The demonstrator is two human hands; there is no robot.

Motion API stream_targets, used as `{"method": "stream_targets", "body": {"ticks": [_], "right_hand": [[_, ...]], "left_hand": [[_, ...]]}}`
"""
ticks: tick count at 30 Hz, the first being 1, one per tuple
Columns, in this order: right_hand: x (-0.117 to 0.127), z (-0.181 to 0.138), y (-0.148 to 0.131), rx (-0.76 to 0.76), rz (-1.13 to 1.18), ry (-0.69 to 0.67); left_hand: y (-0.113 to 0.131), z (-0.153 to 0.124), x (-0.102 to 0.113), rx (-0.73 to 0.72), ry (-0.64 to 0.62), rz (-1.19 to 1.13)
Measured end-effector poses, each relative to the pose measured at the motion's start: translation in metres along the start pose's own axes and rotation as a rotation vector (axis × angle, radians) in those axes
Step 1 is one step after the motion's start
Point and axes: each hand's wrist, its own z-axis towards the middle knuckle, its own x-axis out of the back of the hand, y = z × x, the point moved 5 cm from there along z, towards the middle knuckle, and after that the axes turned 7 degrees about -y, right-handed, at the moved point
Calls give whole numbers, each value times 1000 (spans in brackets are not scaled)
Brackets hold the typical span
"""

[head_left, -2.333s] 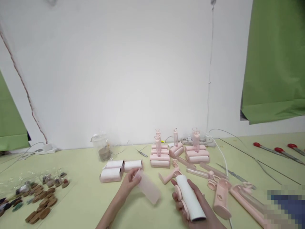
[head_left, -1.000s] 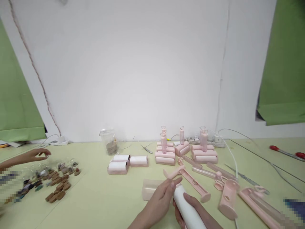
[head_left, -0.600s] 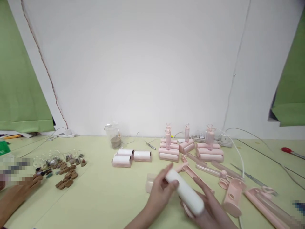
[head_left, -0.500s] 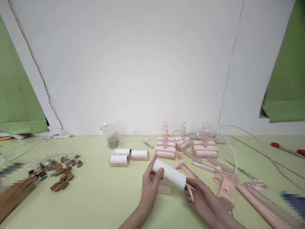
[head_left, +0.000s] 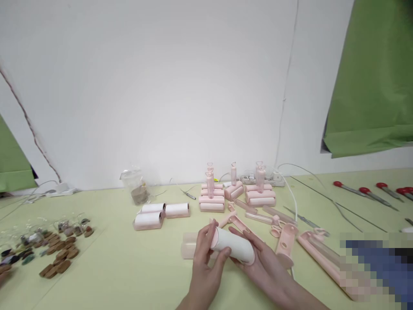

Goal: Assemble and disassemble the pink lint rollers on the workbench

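Observation:
A white sticky-paper lint roller (head_left: 235, 246) is held tilted above the table between both of my hands. Pink rims show at its two ends. My left hand (head_left: 206, 258) grips the left end, thumb on the front and fingers on top. Wrapped round the right end and underside is my right hand (head_left: 260, 258). A clear pinkish cover (head_left: 188, 247) lies on the table just behind my left hand. Pink handle parts, among them a curved holder (head_left: 286, 243), lie close to the right of my right hand.
White rolls in pinkish covers (head_left: 148, 220) lie left of centre. Pink rollers (head_left: 211, 200) are stacked at the back, with small upright ones. Brown oval pieces (head_left: 60, 258) and small glass jars are far left. Red-handled tools (head_left: 364, 191) and a blurred person's sleeve (head_left: 380, 267) are at right.
My right hand has shifted from the pink piece at the roll's lower end to wrapping round the roll, now seated between pink rims. The view has turned right.

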Motion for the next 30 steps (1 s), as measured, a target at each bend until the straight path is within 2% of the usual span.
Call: {"method": "stream_targets", "body": {"ticks": [4,9,12,16,20,23,26,27,30], "right_hand": [[-7,-3,-6,58,-86,-21],[-3,-4,3,30,-108,-19],[6,-7,3,58,-215,49],[16,-5,-4,100,-500,138],[22,5,-5,151,-588,105],[24,11,-2,213,-633,-1],[17,8,-2,299,-790,-175],[13,5,-3,310,-853,-231],[2,-7,-12,386,-1027,-276]], "left_hand": [[0,1,2,40,3,3],[1,-4,-1,31,-15,35],[5,-9,-2,-77,-42,148],[16,-9,3,-264,-66,309],[23,-6,1,-393,-128,511],[20,-9,-8,-436,-207,541],[12,-11,-17,-425,-345,421],[9,-9,-16,-372,-372,341],[-6,5,-5,-38,-280,31]]}}
